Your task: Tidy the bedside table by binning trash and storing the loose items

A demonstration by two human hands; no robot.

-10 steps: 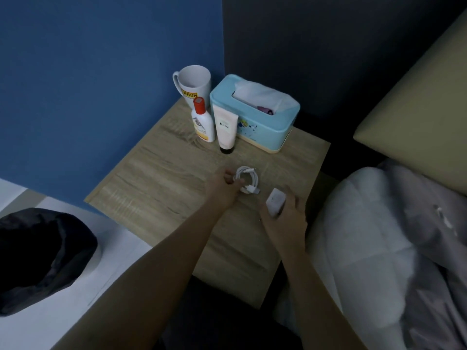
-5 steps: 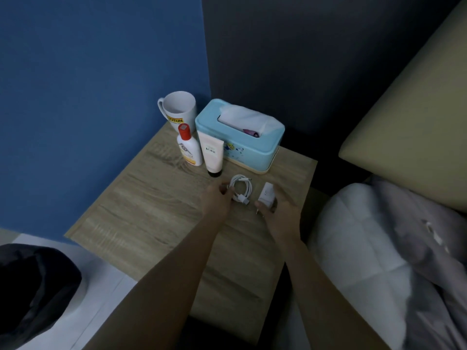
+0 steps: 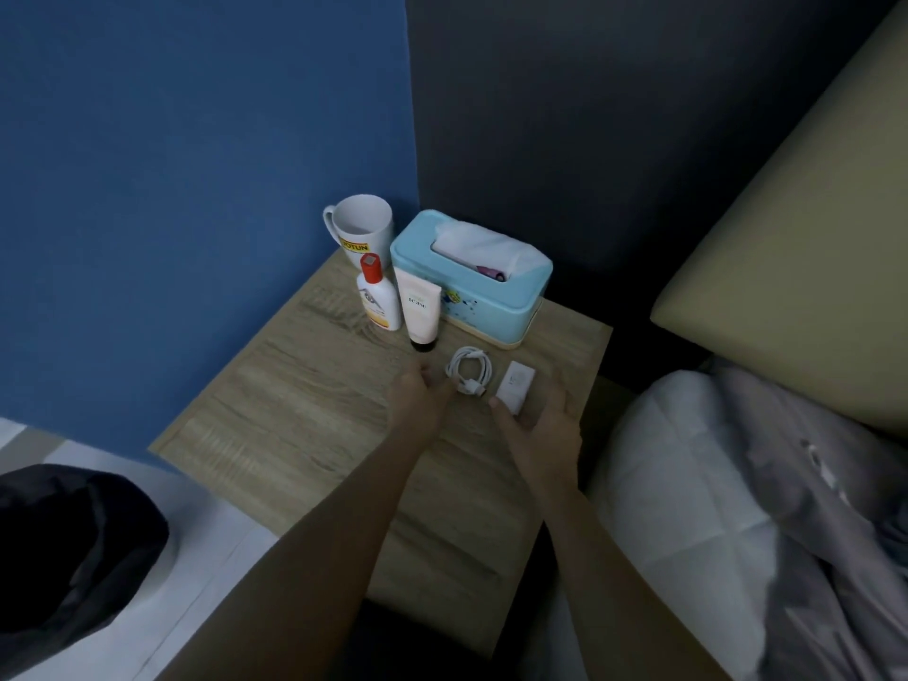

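Now that the coiled cable and charger rest on the surface, both hands' fingers are released; arranging looks finished.

A second ago the right hand held the white charger block lifted in its fingers near the lower middle of the frame; now the block lies on the bedside table just right of the coiled white cable, and the hand has opened, palm loose. The left hand has slipped back from the coil's left edge.
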